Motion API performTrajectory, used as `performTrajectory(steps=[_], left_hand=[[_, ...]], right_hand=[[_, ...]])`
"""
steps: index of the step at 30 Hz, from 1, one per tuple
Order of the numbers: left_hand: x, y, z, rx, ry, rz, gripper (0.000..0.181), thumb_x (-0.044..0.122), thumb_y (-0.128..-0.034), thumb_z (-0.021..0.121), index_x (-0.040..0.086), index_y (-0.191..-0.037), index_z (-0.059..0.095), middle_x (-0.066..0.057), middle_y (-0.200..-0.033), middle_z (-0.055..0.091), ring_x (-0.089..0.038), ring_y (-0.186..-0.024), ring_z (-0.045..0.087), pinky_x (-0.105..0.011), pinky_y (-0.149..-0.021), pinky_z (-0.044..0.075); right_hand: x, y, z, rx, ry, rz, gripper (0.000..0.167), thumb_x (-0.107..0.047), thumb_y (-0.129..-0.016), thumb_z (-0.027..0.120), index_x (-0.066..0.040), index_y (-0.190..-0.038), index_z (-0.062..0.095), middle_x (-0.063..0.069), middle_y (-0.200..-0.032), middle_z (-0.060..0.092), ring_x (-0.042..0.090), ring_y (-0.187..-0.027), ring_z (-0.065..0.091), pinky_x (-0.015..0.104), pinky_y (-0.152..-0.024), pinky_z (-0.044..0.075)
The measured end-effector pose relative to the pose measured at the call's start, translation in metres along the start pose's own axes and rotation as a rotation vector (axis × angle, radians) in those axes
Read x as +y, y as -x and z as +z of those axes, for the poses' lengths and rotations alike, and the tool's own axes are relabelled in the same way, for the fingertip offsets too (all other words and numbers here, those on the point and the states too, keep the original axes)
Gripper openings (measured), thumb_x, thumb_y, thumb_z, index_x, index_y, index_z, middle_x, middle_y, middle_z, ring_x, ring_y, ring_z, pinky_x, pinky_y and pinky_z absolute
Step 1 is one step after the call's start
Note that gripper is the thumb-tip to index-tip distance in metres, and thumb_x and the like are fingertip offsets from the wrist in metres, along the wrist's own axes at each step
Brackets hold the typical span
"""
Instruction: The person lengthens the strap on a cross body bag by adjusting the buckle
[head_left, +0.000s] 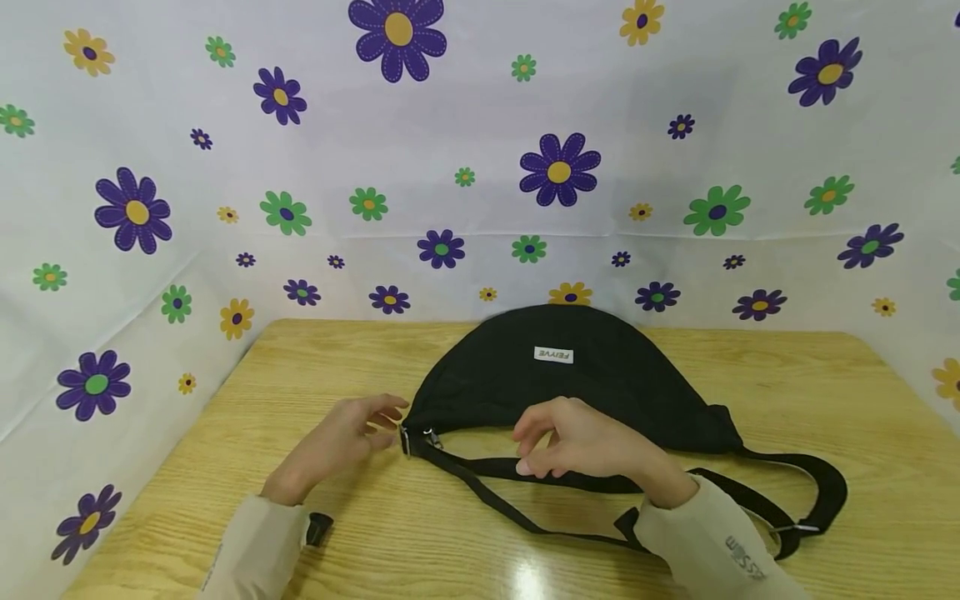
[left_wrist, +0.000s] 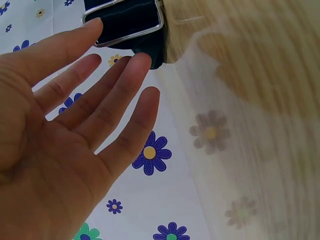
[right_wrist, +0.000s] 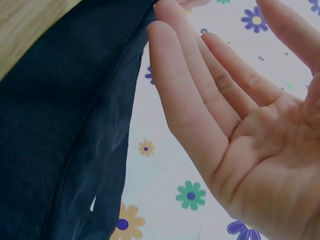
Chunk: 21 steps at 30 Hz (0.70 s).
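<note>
A black half-moon bag (head_left: 607, 375) with a small white label (head_left: 553, 355) lies flat on the wooden table, its curved edge toward the back wall. Beside its left end is my left hand (head_left: 347, 437), fingers loosely spread and holding nothing. The left wrist view shows the thumb and fingertips close to a metal buckle (left_wrist: 125, 22) on the strap; whether they touch it I cannot tell. A zipper pull (head_left: 432, 437) shows near that corner. Over the bag's front edge and strap (head_left: 510, 471) hovers my right hand (head_left: 581, 442), fingers gently bent and nothing between them.
The strap loops out to the right, where a metal slider (head_left: 797, 527) sits on it. White cloth with printed flowers (head_left: 465, 100) hangs behind the table (head_left: 360, 358) and along its sides. A small black object (head_left: 318, 528) shows beside the left sleeve (head_left: 255, 546).
</note>
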<state>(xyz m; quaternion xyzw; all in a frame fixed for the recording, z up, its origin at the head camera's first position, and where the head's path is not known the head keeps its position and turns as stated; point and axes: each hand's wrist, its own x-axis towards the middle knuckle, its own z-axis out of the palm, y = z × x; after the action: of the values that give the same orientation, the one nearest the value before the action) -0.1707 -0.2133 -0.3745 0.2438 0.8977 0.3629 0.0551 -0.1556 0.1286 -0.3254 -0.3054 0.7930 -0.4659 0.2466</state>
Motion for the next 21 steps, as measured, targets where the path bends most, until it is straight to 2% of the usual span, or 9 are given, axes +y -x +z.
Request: performTrajectory(steps=[7, 14, 21], left_hand=[[-0.001, 0.0, 0.0, -0.016, 0.045, 0.029, 0.037, -0.004, -0.0948, 0.067, -0.011, -0.13, 0.059, -0.021, -0.115, 0.067, -0.035, -0.104, 0.067, -0.04, -0.086, 0.057], [-0.004, -0.003, 0.001, -0.031, 0.101, 0.029, 0.038, -0.005, -0.0936, 0.068, -0.013, -0.13, 0.059, -0.022, -0.114, 0.068, -0.034, -0.102, 0.068, -0.037, -0.086, 0.057], [-0.006, -0.002, 0.004, -0.045, 0.149, -0.002, 0.038, 0.0, -0.0954, 0.068, -0.012, -0.13, 0.059, -0.023, -0.117, 0.066, -0.033, -0.102, 0.069, -0.037, -0.085, 0.057]], right_hand=[[0.003, -0.01, 0.008, -0.049, 0.013, 0.021, 0.035, -0.007, -0.091, 0.074, 0.012, -0.118, 0.062, 0.006, -0.098, 0.071, 0.027, -0.072, 0.071, 0.031, -0.064, 0.058], [0.002, -0.019, 0.018, -0.083, 0.003, 0.024, 0.032, -0.004, -0.091, 0.074, 0.012, -0.117, 0.063, 0.007, -0.096, 0.071, 0.017, -0.066, 0.065, 0.026, -0.059, 0.051], [0.003, -0.026, 0.027, -0.08, 0.046, 0.045, 0.031, -0.002, -0.087, 0.078, 0.01, -0.113, 0.065, 0.005, -0.091, 0.072, 0.013, -0.067, 0.066, 0.023, -0.059, 0.052]])
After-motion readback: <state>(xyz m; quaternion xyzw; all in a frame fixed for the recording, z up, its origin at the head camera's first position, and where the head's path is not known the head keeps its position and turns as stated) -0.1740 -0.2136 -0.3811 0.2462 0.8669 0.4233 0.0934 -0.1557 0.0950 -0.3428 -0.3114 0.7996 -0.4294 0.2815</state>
